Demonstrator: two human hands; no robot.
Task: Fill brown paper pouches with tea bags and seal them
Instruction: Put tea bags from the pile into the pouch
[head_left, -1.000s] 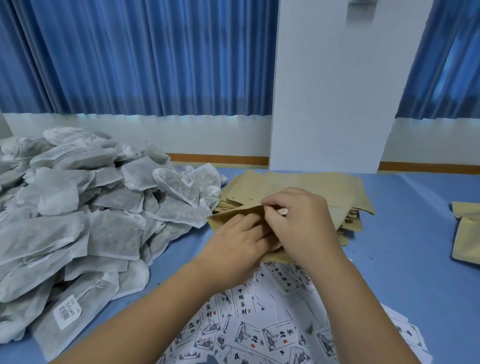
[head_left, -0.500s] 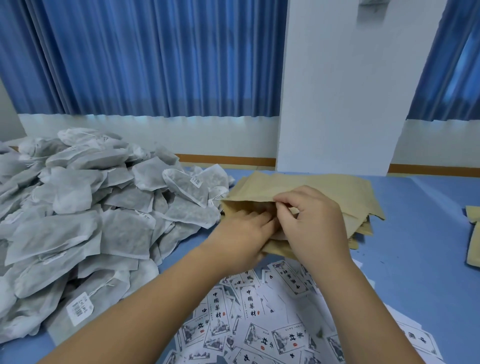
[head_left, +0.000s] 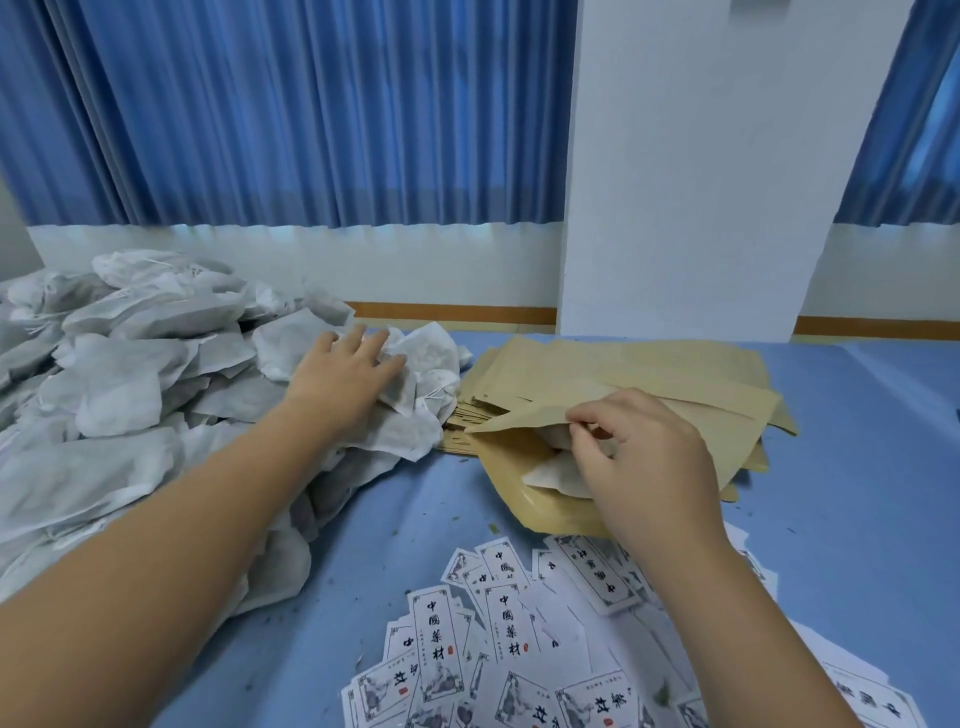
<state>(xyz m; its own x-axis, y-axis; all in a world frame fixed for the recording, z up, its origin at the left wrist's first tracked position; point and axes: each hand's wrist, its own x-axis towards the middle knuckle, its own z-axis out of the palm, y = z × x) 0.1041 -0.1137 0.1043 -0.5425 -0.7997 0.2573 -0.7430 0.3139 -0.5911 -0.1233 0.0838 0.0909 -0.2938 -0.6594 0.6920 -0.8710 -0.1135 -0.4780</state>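
The left hand (head_left: 345, 376) has left the pouch (head_left: 545, 514) and now rests with spread fingers on the tea bag heap (head_left: 130, 395) at left, grasping nothing yet. The right hand (head_left: 644, 457) pinches the pouch's top edge open, right of the heap. One tea bag (head_left: 556, 475) is inside, so filling goes on.

Open pouch with a tea bag inside, beside the heap.
The heap (head_left: 156, 395) on the left is loose, flat, grey-white sachets with strings and tags; the left hand (head_left: 345, 376) lies on its right edge, fingers spread. A brown paper pouch (head_left: 509, 462) rests against the near edge of a fanned stack (head_left: 649, 374) of flat pouches. Its mouth faces left and its upper lip is pinched and lifted by the right hand (head_left: 644, 467). A white tea bag (head_left: 553, 475) shows inside.
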